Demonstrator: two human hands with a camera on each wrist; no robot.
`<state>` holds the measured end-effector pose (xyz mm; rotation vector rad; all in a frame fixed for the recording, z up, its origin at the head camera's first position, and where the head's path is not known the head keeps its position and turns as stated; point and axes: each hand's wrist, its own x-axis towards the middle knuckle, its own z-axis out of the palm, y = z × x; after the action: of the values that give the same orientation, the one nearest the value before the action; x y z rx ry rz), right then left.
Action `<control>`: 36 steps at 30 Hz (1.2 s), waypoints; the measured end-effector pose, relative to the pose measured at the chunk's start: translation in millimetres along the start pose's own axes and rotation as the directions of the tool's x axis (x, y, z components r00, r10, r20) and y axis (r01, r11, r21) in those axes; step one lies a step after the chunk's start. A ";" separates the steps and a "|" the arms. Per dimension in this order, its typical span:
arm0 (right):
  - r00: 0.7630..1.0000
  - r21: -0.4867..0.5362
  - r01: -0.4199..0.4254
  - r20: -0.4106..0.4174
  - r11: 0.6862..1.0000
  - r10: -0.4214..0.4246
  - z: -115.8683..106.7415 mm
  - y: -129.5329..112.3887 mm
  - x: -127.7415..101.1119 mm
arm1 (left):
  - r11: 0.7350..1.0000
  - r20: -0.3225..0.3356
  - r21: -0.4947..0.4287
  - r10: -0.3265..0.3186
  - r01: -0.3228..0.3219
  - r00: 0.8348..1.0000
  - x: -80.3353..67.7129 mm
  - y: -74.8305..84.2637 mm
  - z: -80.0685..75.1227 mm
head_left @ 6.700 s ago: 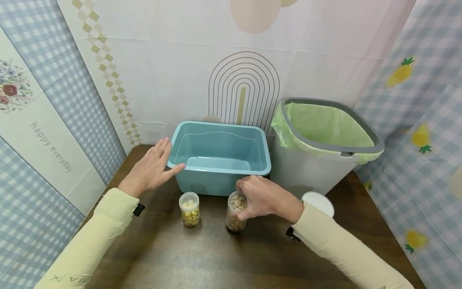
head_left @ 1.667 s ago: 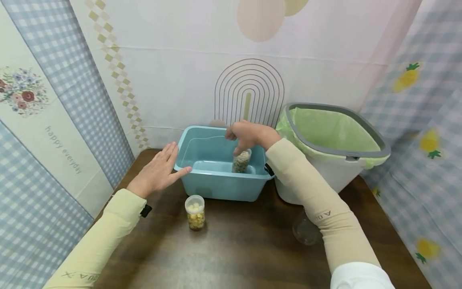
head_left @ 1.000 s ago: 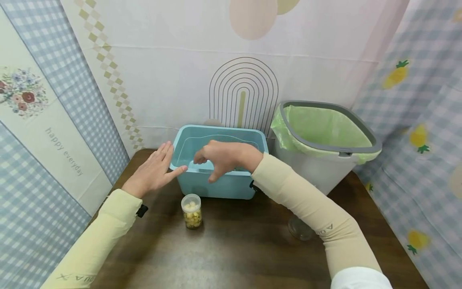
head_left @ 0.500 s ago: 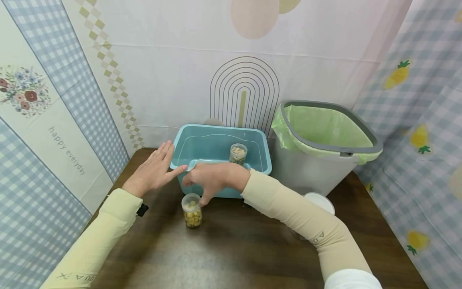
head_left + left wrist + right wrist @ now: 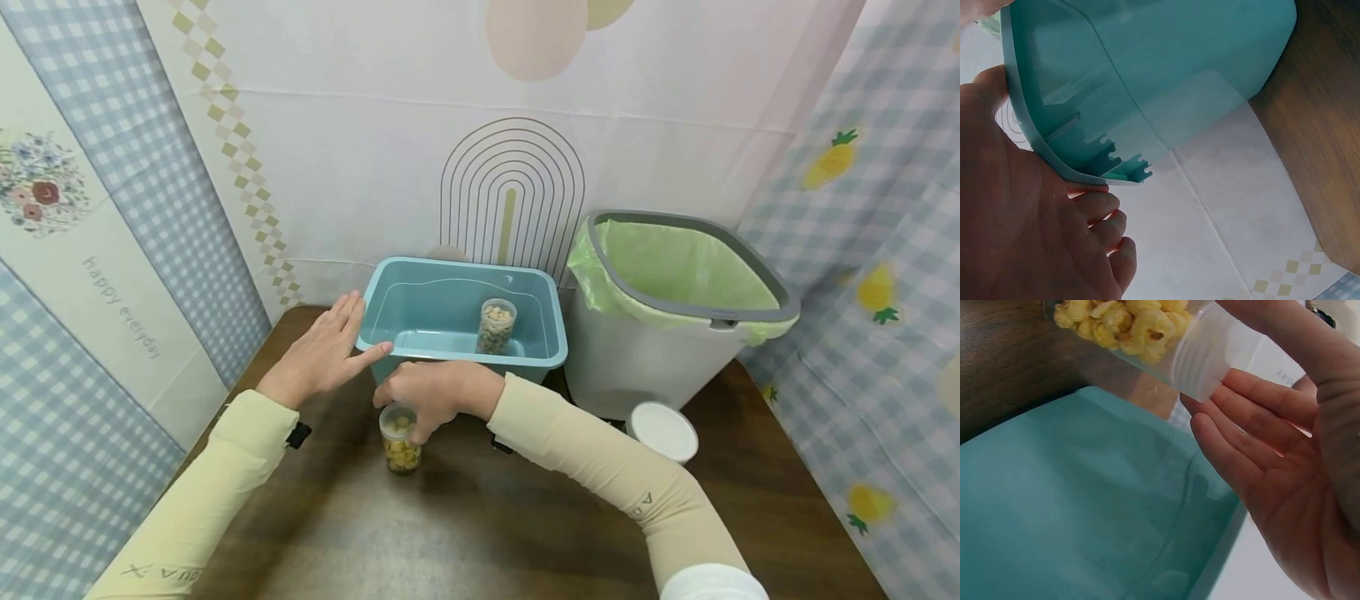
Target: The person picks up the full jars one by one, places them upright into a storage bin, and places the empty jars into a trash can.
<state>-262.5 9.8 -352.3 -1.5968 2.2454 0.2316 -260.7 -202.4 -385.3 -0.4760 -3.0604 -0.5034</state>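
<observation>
In the head view my right hand (image 5: 435, 390) reaches down over the clear jar of popcorn (image 5: 401, 460), which stands upright on the table. Its thumb and fingers lie around the jar's pale lid (image 5: 1202, 353), as the right wrist view shows. My left hand (image 5: 318, 346) rests with extended fingers at the left rim of the blue plastic tub (image 5: 442, 296). Inside the tub, towards its right side, stands a second clear jar (image 5: 496, 329) filled with pale nuts. The left wrist view shows the left fingers (image 5: 1107, 228) along the tub's rim.
Right of the tub stands a grey bin (image 5: 622, 358) lined with a green bag (image 5: 686, 258). In front of it sits a container with a round white lid (image 5: 663, 429), partly behind my right forearm. A patterned cloth (image 5: 360, 167) hangs behind the brown table (image 5: 337, 525).
My right hand gripped the nut jar, set it in the tub and let go. It then moved left and down onto the popcorn jar's lid. The left hand stayed at the rim.
</observation>
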 end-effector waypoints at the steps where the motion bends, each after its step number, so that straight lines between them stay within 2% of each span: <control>1: 1.000 -0.004 0.002 -0.003 1.000 -0.002 1.1 0.0 0.9 | 1.000 0.000 -0.001 0.000 0.000 1.000 -0.3 0.3 -0.4; 9: 0.999 -0.027 0.033 -0.031 0.999 -0.034 5.2 0.6 5.5 | 1.000 -0.002 -0.002 -0.002 0.002 1.000 -0.7 0.6 -0.6; 17: 0.999 -0.046 0.048 -0.013 0.998 -0.049 -0.8 -1.1 -0.5 | 1.000 -0.005 -0.007 0.001 -0.001 1.000 -1.1 0.1 0.7; 22: 0.998 -0.037 0.054 -0.014 0.998 -0.054 -12.1 -0.2 -15.0 | 1.000 -0.003 -0.008 0.003 -0.003 1.000 -0.5 0.0 1.1; 30: 1.000 0.022 0.019 -0.012 1.000 -0.018 -33.7 3.2 -43.5 | 1.000 0.003 0.001 -0.001 0.001 1.000 0.1 0.5 -0.2; 36: 0.998 0.063 -0.019 -0.055 0.998 0.023 -43.0 7.8 -66.6 | 1.000 0.005 0.003 -0.003 0.003 1.000 1.3 0.8 -0.6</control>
<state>-259.6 56.0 -287.4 -1.5663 2.2885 0.1230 -261.7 -201.5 -384.5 -0.4738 -3.0669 -0.4980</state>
